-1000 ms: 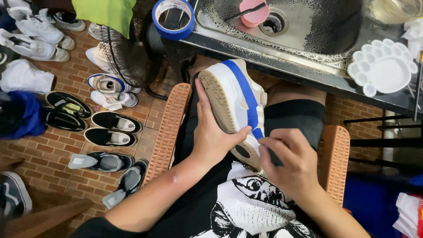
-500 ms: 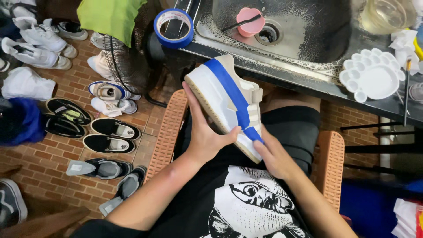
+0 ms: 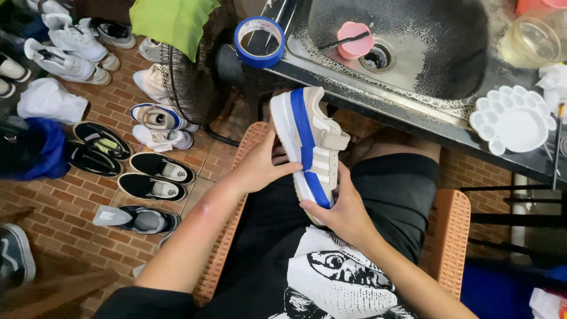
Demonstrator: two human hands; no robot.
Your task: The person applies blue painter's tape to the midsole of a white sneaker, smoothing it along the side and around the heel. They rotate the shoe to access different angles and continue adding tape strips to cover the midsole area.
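Observation:
A beige and white sneaker [image 3: 313,139] with a strip of blue tape along the edge of its sole is held above my lap, turned on its side with the sole to the left. My left hand [image 3: 260,165] grips the sole side near the middle. My right hand [image 3: 339,212] clasps the lower end of the shoe, thumb against the blue tape. I sit on an orange woven chair [image 3: 452,236] in black shorts.
A roll of blue tape [image 3: 258,41] lies on the sink's edge. The steel sink [image 3: 425,47] holds a pink cup with a brush [image 3: 354,40]. A white paint palette [image 3: 512,124] rests at right. A floor fan [image 3: 192,77] and several shoes [image 3: 147,177] fill the brick floor at left.
The sneaker has been turned in my hands: first its sole faced up, now its beige side with straps faces me. My right hand moved down to the shoe's lower end.

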